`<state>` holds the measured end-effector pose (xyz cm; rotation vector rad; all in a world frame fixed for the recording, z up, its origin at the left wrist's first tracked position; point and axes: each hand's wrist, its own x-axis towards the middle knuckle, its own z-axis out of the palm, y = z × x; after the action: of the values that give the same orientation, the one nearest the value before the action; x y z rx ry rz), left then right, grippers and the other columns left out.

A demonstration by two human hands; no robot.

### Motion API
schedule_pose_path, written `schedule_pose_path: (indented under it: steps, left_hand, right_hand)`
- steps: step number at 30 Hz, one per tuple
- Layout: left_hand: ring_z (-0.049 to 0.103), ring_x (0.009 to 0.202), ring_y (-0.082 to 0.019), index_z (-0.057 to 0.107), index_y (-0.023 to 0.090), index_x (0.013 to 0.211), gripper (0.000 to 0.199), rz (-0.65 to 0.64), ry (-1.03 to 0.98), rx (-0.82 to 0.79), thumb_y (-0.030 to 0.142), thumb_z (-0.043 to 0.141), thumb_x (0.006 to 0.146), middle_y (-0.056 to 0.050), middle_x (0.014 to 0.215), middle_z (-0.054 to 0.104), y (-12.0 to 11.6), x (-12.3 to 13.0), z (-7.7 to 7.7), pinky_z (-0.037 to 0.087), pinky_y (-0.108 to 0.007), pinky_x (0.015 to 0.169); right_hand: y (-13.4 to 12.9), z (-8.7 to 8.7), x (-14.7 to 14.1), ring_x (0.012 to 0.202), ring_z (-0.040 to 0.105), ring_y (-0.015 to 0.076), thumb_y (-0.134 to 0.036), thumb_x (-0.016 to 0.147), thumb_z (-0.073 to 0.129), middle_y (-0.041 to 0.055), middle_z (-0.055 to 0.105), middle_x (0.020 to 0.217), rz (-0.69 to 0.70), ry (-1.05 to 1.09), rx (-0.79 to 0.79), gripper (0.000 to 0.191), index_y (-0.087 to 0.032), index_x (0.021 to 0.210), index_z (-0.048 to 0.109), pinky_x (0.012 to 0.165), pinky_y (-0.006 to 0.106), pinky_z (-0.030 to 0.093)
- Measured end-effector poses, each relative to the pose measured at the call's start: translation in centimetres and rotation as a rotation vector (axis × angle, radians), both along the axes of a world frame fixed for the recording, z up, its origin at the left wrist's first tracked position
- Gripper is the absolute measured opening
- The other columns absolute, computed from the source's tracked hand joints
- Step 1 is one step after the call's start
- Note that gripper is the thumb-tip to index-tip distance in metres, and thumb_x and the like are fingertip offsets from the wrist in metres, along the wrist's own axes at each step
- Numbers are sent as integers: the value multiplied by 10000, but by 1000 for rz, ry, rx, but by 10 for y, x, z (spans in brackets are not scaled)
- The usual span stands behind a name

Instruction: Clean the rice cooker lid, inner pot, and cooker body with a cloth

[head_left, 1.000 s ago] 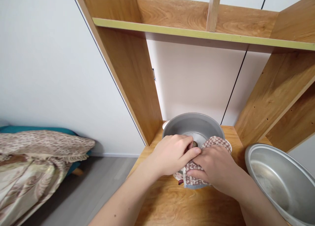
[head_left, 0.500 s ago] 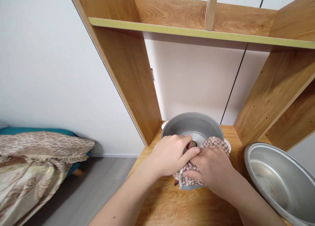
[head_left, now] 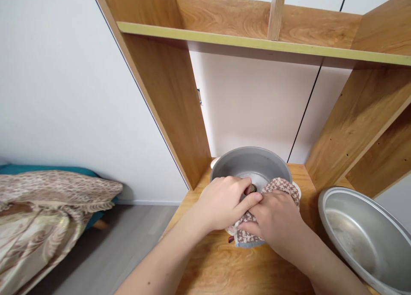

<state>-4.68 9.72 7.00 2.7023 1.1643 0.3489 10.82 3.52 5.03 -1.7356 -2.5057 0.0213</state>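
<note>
One patterned cloth (head_left: 280,185) slants beneath your right hand (head_left: 276,213), whose fingers clasp it, over the near rim of the gray pot (head_left: 250,159) on the counter (head_left: 231,269); your left hand (head_left: 221,201) curls alongside, its hold hidden.

A room in a home

You seem to be in somebody's home: to your left, a patterned, fringed cover (head_left: 58,188) lies over low teal furniture (head_left: 48,168) on a grey plank floor (head_left: 128,235), and wooden shelving (head_left: 167,93) stands against plain pale wall panels (head_left: 257,102).
</note>
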Motion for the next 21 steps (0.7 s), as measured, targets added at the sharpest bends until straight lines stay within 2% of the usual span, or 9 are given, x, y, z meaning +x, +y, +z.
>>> schedule_pose_path:
  steps: [3, 7, 12, 18, 21]
  left_hand:
    - [558, 611, -203, 522, 226, 755, 439, -12, -7, 14, 519, 325, 1016, -22, 684, 646, 1, -2, -1, 267, -331, 573]
    - [567, 610, -198, 551, 221, 757, 459, -33, -27, 23, 516, 330, 1030, -20, 679, 649, 2, -3, -1, 305, -333, 583]
    - [568, 597, -194, 580, 219, 754, 466, -47, -48, 38, 506, 343, 1034, -15, 672, 645, 1, -3, 0, 301, -332, 566]
    - [529, 578, -198, 557, 225, 740, 471, -10, 14, 22, 532, 347, 1029, -20, 660, 617, -1, 0, 1, 267, -322, 564]
    - [533, 578, -198, 539, 223, 735, 476, -8, 18, 29, 533, 336, 1034, -22, 658, 615, -2, 0, 1, 252, -321, 557]
  right_hand:
    - [0, 0, 0, 875, 774, 273, -514, 915, 795, 92, 826, 909, 6, 12, 31, 324, -198, 984, 813, 822, 358, 504]
    - [-1, 11, 9, 879, 760, 256, -527, 938, 766, 69, 828, 971, 82, 18, -7, 331, -218, 1050, 803, 750, 336, 450]
    - [-2, 18, 25, 847, 732, 229, -520, 911, 801, 47, 815, 929, 132, 29, -15, 313, -218, 992, 801, 749, 334, 410]
    - [-2, 15, 14, 945, 756, 273, -536, 918, 783, 75, 822, 1016, 48, 6, -55, 356, -228, 1096, 802, 815, 356, 469]
    - [-1, 6, 3, 936, 764, 287, -539, 923, 776, 92, 823, 974, 8, -6, -25, 361, -206, 1060, 808, 841, 368, 492]
